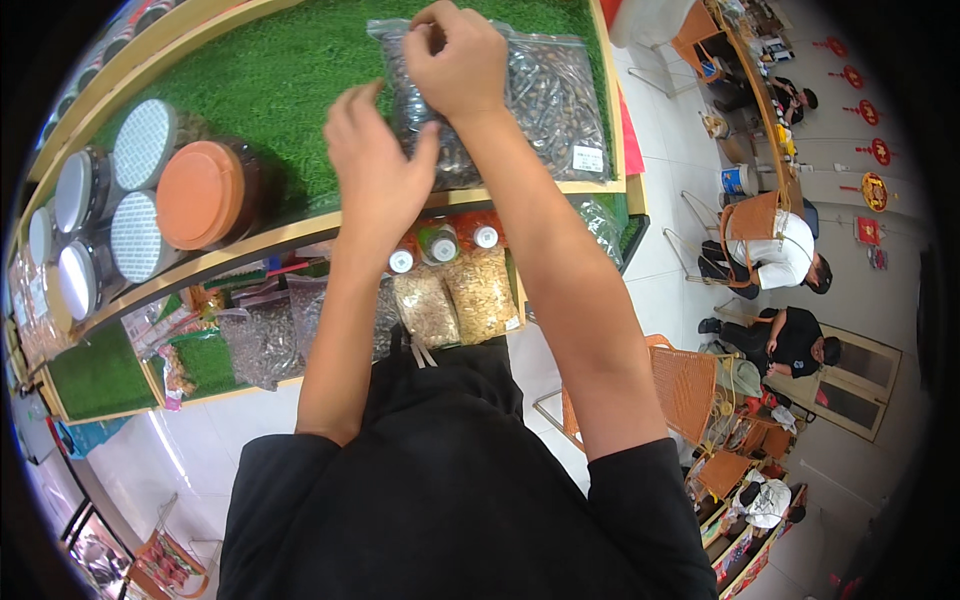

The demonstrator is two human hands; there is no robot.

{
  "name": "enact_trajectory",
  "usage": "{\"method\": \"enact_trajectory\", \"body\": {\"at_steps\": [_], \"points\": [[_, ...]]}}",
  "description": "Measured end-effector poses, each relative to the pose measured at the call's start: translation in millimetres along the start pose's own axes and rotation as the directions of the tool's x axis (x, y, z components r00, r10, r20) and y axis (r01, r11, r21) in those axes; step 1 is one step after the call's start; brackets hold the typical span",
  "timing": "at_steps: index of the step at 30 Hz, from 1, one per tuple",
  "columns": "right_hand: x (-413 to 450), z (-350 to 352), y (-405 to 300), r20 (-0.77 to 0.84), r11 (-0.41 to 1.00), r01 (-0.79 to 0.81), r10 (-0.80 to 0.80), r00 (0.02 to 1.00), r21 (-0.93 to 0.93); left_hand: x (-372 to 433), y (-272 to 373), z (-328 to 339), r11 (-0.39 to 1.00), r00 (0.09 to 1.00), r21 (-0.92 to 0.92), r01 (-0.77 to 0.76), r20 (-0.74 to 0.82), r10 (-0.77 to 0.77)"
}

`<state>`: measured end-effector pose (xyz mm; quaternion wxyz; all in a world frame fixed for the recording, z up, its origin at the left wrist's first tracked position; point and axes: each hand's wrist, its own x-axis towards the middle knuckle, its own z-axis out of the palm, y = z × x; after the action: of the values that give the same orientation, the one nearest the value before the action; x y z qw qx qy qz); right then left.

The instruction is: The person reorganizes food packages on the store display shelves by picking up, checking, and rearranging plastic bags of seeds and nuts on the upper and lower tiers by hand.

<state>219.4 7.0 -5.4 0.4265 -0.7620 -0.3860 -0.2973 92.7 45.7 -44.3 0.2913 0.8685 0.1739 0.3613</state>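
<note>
Two clear zip-lock bags of dark, shiny seeds or nuts lie side by side on the green artificial turf of a wood-edged shelf (pixel 300 45). My right hand (pixel 459 64) is curled at the top edge of the left zip-lock bag (pixel 442 157), thumb and forefinger forming a loop; its fingertips are partly hidden. Beside that bag's left edge is my left hand (pixel 379 154), fingers apart, with the thumb over the bag. My right forearm crosses in front of both bags. The right zip-lock bag (pixel 559 97) bears a white printed label.
Lidded jars (pixel 142 146) and an orange-lidded jar (pixel 202 195) stand at the shelf's left. On the lower shelf are bags of pale slices (pixel 480 296), dark-filled bags (pixel 262 337) and white-capped bottles (pixel 442 247). Woven chairs (pixel 682 382) and several people sit to the right.
</note>
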Motion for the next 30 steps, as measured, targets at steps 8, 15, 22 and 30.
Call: {"method": "enact_trajectory", "body": {"at_steps": [8, 15, 22, 30], "points": [[-1.1, -3.6, 1.7, -0.005, 0.983, -0.047, 0.048, 0.999, 0.178, -34.2, 108.5, -118.9, 0.279, 0.99, -0.96, -0.001, 0.038, 0.134], [-4.9, -4.9, 11.9, 0.039, 0.992, -0.056, 0.051, 0.998, 0.114, -55.8, 126.0, -142.3, -0.048, 0.958, -0.997, 0.064, 0.048, 0.282], [-1.0, -2.7, 7.3, 0.059, 0.989, -0.059, 0.052, 0.997, 0.134, -64.0, 130.2, -153.7, -0.123, 0.947, -0.989, 0.086, 0.043, 0.317], [-4.1, -1.6, 6.3, 0.072, 0.992, -0.079, 0.071, 0.995, 0.101, -73.8, 133.5, -171.8, -0.195, 0.939, -0.977, 0.09, 0.018, 0.343]]}}
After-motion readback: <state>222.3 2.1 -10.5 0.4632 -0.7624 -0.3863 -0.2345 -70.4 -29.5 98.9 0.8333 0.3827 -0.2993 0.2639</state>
